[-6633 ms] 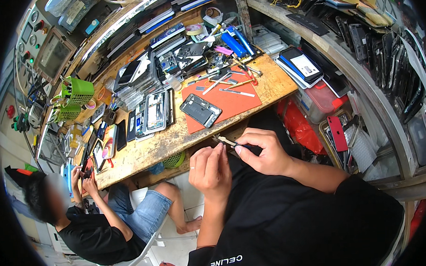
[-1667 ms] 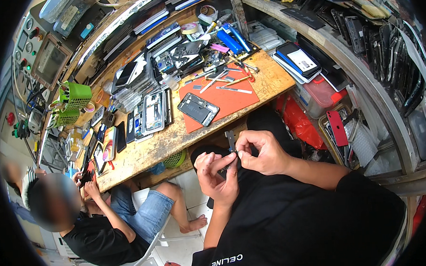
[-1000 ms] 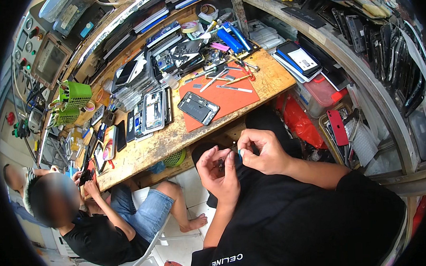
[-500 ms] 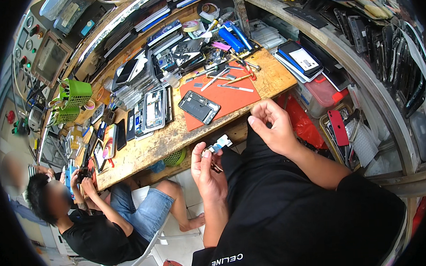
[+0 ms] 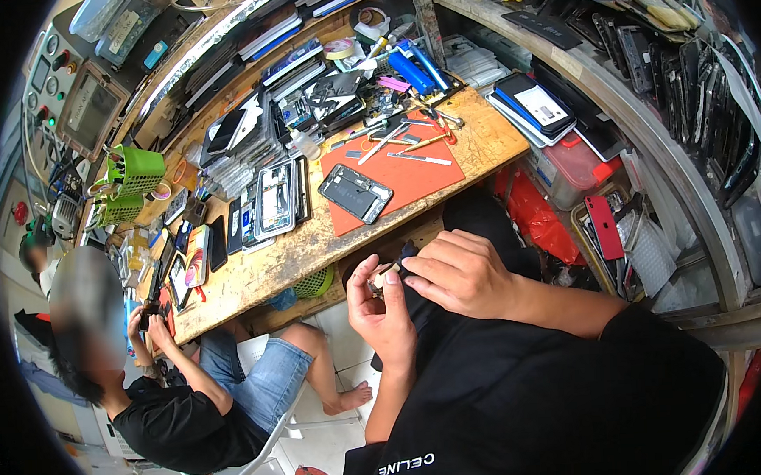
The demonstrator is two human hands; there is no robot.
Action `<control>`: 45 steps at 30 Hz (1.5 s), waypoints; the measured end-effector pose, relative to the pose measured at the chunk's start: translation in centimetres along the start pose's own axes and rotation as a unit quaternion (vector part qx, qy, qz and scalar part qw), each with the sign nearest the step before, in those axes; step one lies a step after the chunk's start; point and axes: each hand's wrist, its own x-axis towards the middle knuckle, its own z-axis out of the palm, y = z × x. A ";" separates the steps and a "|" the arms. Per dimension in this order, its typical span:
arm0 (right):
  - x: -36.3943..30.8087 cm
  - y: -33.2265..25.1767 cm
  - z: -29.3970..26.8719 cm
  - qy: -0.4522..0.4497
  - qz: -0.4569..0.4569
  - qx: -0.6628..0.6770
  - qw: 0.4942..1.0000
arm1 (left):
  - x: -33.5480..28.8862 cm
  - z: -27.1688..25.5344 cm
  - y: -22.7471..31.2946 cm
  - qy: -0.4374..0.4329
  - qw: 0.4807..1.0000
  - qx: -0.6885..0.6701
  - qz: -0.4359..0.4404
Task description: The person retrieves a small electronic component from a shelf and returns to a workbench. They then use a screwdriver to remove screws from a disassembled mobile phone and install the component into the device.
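Over my lap, my left hand (image 5: 382, 310) pinches a small phone part (image 5: 388, 275) between thumb and fingers. It shows a pale piece by the thumb and a dark end farther right; its exact kind is too small to make out. Curled from the other side, my right hand (image 5: 463, 272) has its fingertips closed at the dark end, partly hiding it. On the bench beyond, an opened phone (image 5: 356, 193) lies at an angle on an orange mat (image 5: 420, 180), with its inside facing up.
Tweezers and thin tools (image 5: 393, 139) lie on the mat's far part. Phone frames (image 5: 275, 200) and stacked parts crowd the wooden bench (image 5: 254, 264). A seated co-worker (image 5: 180, 420) handles something at the left. To the right are a red phone (image 5: 603, 228) and shelves of phone parts.
My right hand has come down and left to meet the left one, its fingers closing at the small part. The shiny silver-blue side seen before is now hidden. The co-worker's head has shifted.
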 end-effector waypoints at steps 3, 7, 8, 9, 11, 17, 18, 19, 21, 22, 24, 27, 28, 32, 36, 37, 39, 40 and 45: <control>-0.1 0.1 -0.2 -0.006 -0.015 -0.028 0.999 | -0.2 0.2 0.1 -0.007 1.000 -0.006 0.000; -0.1 0.1 -0.4 -0.019 -0.023 -0.052 0.998 | -0.6 0.4 0.3 -0.015 1.000 0.008 0.023; -0.1 0.1 -0.4 -0.015 -0.023 -0.053 0.998 | -0.7 0.4 0.3 -0.017 0.999 0.016 0.028; -0.1 0.1 -0.4 -0.016 -0.017 -0.050 0.998 | -0.7 0.5 0.2 -0.020 0.999 0.020 0.035; 0.0 0.2 -0.4 -0.001 0.006 -0.026 1.000 | -0.7 0.5 0.0 -0.026 0.998 0.026 0.052; 0.8 2.6 -1.7 0.105 0.161 0.076 0.978 | 0.0 -0.2 0.0 0.026 0.999 -0.027 0.000; 0.9 3.3 -2.2 0.104 0.164 0.043 0.980 | 0.0 -0.5 0.3 0.018 0.996 -0.078 -0.031; 0.9 3.9 -2.7 0.118 0.166 0.030 0.979 | 0.2 -0.6 0.3 0.016 0.993 -0.109 -0.044; 0.8 4.9 -3.4 0.124 0.190 0.014 0.974 | 0.6 -0.8 0.2 0.013 0.984 -0.163 -0.069; 0.7 5.3 -3.9 0.097 0.202 0.000 0.975 | 0.8 -0.8 0.2 0.011 0.979 -0.186 -0.080; 0.9 6.5 -4.4 0.094 0.189 -0.071 0.975 | 1.0 -0.9 0.0 0.004 0.973 -0.209 -0.096; 1.6 8.0 -4.5 0.138 0.108 -0.219 0.960 | 1.1 -1.2 -0.4 -0.009 0.972 -0.209 -0.106; 1.5 8.1 -4.5 0.147 0.111 -0.183 0.966 | 1.1 -1.3 -0.5 -0.015 0.972 -0.208 -0.106; 0.4 7.0 -5.1 0.089 0.215 -0.073 0.970 | 1.1 -1.2 -0.8 -0.022 0.972 -0.215 -0.095; 1.0 6.2 -3.7 0.145 0.187 -0.034 0.971 | 0.9 -0.7 -0.9 0.008 0.992 -0.127 -0.009; 1.0 5.8 -3.5 0.129 0.189 -0.004 0.973 | 0.9 -0.6 -0.9 0.024 0.996 -0.075 0.042; 0.8 5.0 -3.4 0.035 0.209 0.104 0.972 | 1.2 -0.6 -1.0 0.030 0.982 0.040 0.182; 0.4 4.4 -3.5 -0.028 0.222 0.162 0.961 | 1.3 -0.9 -0.9 0.046 0.954 0.145 0.259; -0.9 1.2 -0.5 -0.058 0.344 0.466 0.813 | 0.9 -1.0 -1.0 -0.009 0.810 0.358 0.464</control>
